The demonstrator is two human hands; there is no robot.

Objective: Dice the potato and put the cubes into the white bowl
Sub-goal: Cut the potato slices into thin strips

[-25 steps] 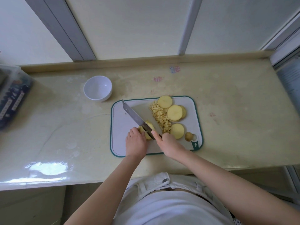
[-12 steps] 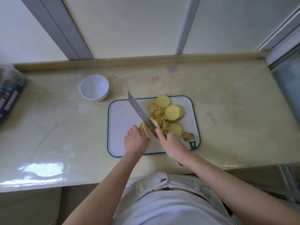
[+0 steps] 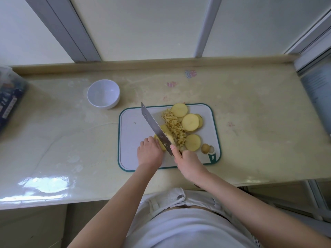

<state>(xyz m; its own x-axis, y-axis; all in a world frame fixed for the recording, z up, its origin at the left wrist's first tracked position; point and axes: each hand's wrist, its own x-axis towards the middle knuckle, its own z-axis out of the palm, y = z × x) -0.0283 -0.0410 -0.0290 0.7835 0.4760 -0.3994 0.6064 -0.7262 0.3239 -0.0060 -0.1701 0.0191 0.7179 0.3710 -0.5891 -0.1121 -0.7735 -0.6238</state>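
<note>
1. My left hand [image 3: 149, 153] sits at 6 o'clock on the cutting board [image 3: 131, 135], with its fingers curled down on the potato piece [image 3: 165, 129] to hold it in place.
2. My right hand [image 3: 189, 163] grips the knife [image 3: 151, 122]. The handle is hidden inside my fist, and one fingertip lies on the heel of the blade.
3. The blade points from my right hand toward 11 o'clock. It lies across the potato piece, just beside my left fingertips.
4. The diced cubes [image 3: 173, 125] are heaped on the board at about 1 o'clock from its centre, just right of the blade and touching the slices.
5. The round slices [image 3: 190, 122] lie on the right half of the board, from 1 to 4 o'clock, and some overlap.
6. A small potato end [image 3: 205, 148] lies near the board's 4 o'clock corner.
7. The white bowl [image 3: 103, 93] stands upright on the table [image 3: 71, 133], at 10 o'clock from the board and apart from it.
8. A clear box [image 3: 9, 99] holding blue packs is at the table's 9 o'clock edge.
</note>
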